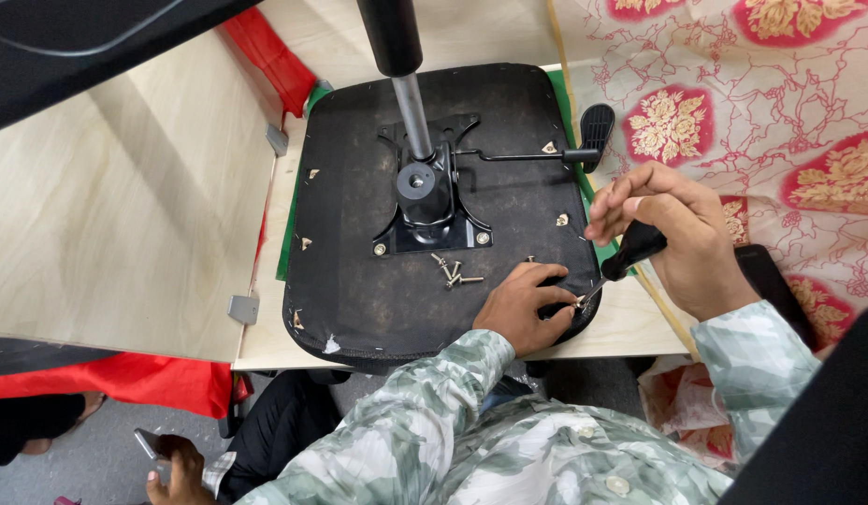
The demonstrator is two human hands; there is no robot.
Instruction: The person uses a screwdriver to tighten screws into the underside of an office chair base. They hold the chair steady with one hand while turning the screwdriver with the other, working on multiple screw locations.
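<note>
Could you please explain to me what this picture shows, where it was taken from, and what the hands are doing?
This single picture comes from a camera worn on a person's head, looking down at their own two bare hands; no robot is involved. An upturned black office chair seat lies on a pale wooden table. A black metal mounting plate with a silver gas-lift column and a black side lever sits on it. A few loose silver screws lie on the seat. The left hand presses on the seat's edge near the tool tip, while the right hand grips a black-handled screwdriver. At the bottom left, another person's hand holds a phone.
</note>
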